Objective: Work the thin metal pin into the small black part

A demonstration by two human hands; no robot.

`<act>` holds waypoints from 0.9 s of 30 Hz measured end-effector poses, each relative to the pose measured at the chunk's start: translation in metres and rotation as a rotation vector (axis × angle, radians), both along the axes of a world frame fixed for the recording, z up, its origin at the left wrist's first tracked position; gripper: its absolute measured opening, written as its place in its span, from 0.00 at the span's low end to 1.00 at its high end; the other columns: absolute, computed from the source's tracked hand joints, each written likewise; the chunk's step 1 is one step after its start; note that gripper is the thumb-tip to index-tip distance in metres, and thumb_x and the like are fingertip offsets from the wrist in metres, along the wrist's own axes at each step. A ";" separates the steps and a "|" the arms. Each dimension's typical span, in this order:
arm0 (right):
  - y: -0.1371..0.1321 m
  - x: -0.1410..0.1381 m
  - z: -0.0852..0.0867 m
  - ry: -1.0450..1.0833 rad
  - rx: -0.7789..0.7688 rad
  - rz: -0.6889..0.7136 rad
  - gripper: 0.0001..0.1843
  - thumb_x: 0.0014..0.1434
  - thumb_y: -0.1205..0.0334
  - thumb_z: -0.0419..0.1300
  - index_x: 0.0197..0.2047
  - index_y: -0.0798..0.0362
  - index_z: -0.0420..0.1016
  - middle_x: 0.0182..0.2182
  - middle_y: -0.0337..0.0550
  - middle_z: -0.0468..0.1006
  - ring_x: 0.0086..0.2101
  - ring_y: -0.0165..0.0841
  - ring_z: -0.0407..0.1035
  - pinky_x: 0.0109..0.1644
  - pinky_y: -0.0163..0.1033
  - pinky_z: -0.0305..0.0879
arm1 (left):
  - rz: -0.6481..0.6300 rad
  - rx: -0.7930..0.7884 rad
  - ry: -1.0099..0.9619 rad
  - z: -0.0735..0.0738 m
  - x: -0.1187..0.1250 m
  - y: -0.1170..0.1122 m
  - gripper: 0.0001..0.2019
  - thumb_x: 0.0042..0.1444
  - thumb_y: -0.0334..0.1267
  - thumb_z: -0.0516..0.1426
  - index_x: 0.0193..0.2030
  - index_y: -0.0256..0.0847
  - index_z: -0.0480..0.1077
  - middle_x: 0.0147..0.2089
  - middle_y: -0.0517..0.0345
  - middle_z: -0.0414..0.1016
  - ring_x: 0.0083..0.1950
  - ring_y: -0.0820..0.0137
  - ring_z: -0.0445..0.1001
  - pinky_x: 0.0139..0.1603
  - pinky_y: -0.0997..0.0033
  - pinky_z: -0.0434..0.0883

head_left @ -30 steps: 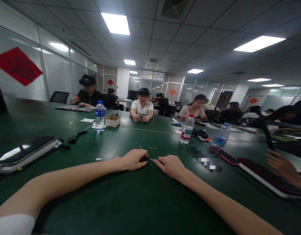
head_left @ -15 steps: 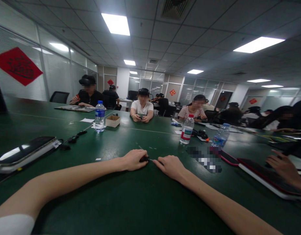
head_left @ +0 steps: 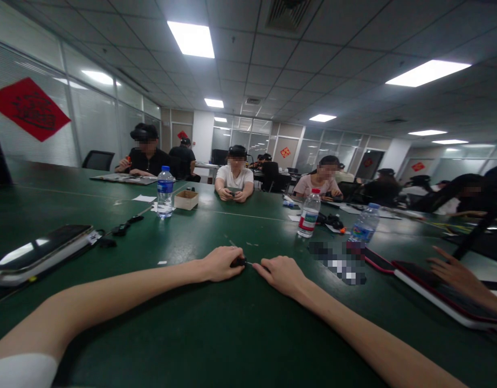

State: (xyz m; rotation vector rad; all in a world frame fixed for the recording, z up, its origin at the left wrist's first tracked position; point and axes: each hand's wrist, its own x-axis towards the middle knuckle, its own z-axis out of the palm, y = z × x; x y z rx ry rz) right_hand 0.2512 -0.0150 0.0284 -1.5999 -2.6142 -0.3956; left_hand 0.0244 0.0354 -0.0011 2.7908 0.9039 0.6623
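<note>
On the green table (head_left: 248,334), my left hand (head_left: 224,264) is closed around a small black object (head_left: 239,261), mostly hidden by the fingers. A thin pale shaft (head_left: 249,263) reaches from it toward my right hand (head_left: 281,275). The right fingers are curled down, and a fingertip meets the shaft's end. Whether they grip anything underneath cannot be seen. A thin light line shows just beyond the left knuckles, too faint to identify.
Bottles (head_left: 165,191) (head_left: 309,213) (head_left: 364,223) and a small open box (head_left: 186,199) stand beyond my hands. Phone and notebook (head_left: 42,253) lie left. A neighbour's hand (head_left: 461,277) is over a dark-covered book (head_left: 434,291) at right. Several people sit around.
My hands stay in place, with no clear movement. At the right, the neighbour's hand has shifted and its fingers are more spread; a dark strap-like shape now shows above it.
</note>
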 end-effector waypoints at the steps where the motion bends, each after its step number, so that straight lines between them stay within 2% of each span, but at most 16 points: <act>1: 0.000 0.000 0.000 -0.006 -0.001 -0.003 0.35 0.67 0.40 0.34 0.35 0.51 0.76 0.29 0.44 0.78 0.29 0.33 0.72 0.32 0.34 0.61 | -0.001 0.000 -0.002 0.000 0.000 0.000 0.10 0.58 0.42 0.55 0.44 0.39 0.66 0.38 0.54 0.73 0.37 0.66 0.72 0.36 0.71 0.65; 8: 0.000 -0.002 0.000 -0.023 -0.009 -0.045 0.36 0.66 0.38 0.33 0.37 0.51 0.76 0.31 0.46 0.79 0.31 0.35 0.73 0.34 0.35 0.62 | 0.021 0.012 0.007 -0.001 0.000 0.000 0.10 0.58 0.42 0.55 0.43 0.40 0.66 0.37 0.55 0.73 0.37 0.66 0.72 0.35 0.71 0.65; 27: -0.001 -0.002 0.002 0.001 -0.028 -0.024 0.36 0.66 0.38 0.34 0.36 0.52 0.76 0.30 0.45 0.78 0.30 0.33 0.72 0.33 0.34 0.62 | 0.011 0.011 0.007 0.002 0.000 -0.002 0.09 0.58 0.41 0.55 0.43 0.40 0.66 0.37 0.56 0.73 0.37 0.67 0.72 0.35 0.71 0.65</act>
